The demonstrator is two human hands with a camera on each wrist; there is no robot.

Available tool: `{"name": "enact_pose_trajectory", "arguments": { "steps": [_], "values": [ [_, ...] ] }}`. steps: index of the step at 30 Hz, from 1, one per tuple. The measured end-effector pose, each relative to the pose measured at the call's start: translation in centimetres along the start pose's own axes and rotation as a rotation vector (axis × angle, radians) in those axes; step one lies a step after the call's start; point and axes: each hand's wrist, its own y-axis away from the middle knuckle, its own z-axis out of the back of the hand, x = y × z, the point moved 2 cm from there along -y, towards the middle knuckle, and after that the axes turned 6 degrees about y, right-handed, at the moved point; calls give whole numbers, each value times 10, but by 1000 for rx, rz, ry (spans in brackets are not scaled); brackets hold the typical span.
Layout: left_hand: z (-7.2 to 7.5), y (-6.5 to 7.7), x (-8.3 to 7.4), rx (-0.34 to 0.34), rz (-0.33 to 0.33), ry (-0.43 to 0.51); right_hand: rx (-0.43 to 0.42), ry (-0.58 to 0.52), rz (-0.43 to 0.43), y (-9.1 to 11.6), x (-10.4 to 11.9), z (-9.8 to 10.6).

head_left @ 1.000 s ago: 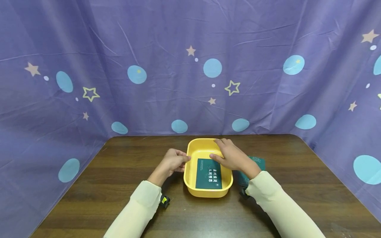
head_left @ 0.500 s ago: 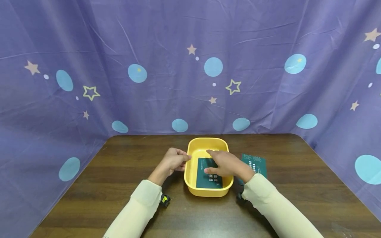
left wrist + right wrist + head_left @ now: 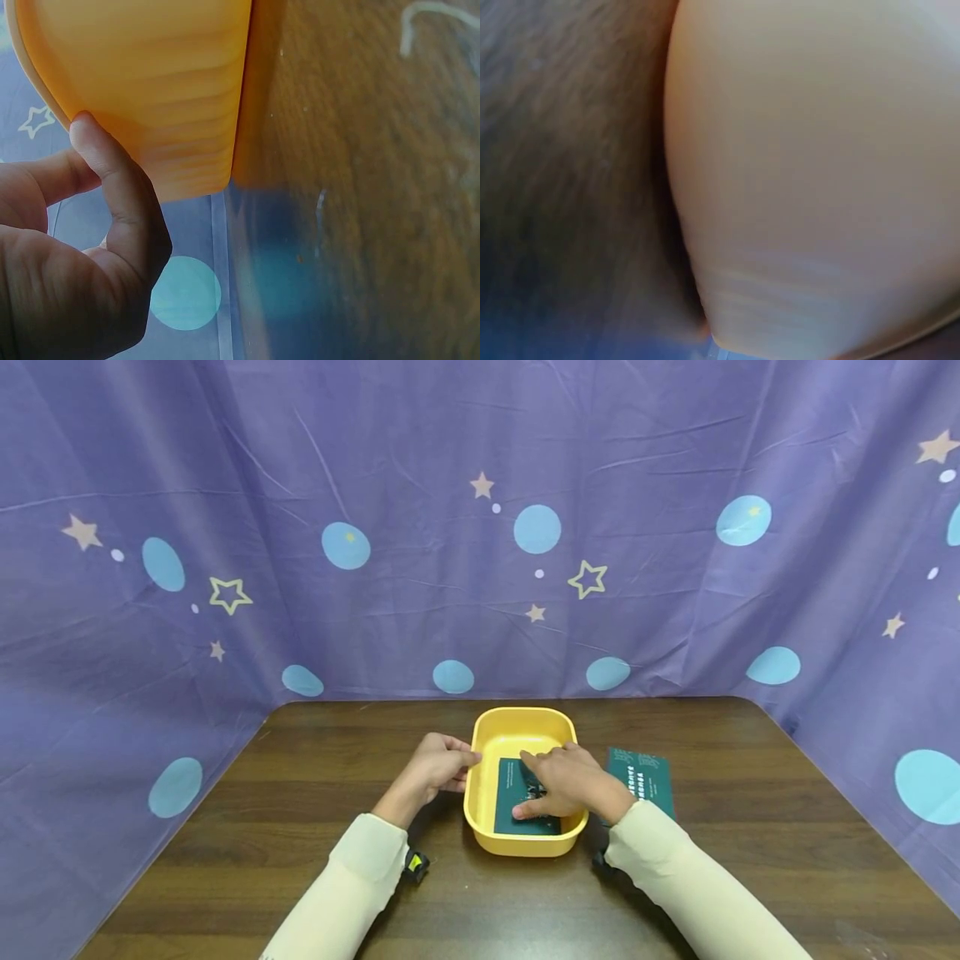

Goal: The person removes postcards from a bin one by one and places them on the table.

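Purple fabric curtain (image 3: pixel 420 460) with blue ovals and stars behind a dark brown wood-grain worktop (image 3: pixel 322 835). Left hand (image 3: pixel 435 768): thumb and fingers pinch the left rim of a yellow, round-cornered plastic tub (image 3: pixel 495 844). Right hand (image 3: pixel 567 779): thumb and index finger spread wide within the tub, over a dark green rectangular card (image 3: pixel 507 808) lying on its floor; contact cannot be told. Second green card with white print (image 3: pixel 657 782): on the worktop, right of the tub, partly hidden by the right forearm.
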Motion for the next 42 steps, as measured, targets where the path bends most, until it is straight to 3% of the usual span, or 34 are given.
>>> {"name": "enact_pose_trajectory", "arguments": {
  "steps": [13, 27, 42],
  "values": [
    [0, -2, 1, 8, -5, 6, 4, 101, 16, 1, 2, 0],
    [-1, -3, 2, 2, -9, 2, 0, 108, -3, 0, 2, 0],
    [-1, -1, 1, 3, -13, 4, -71, 131, 12, 2, 3, 2]
  ]
}}
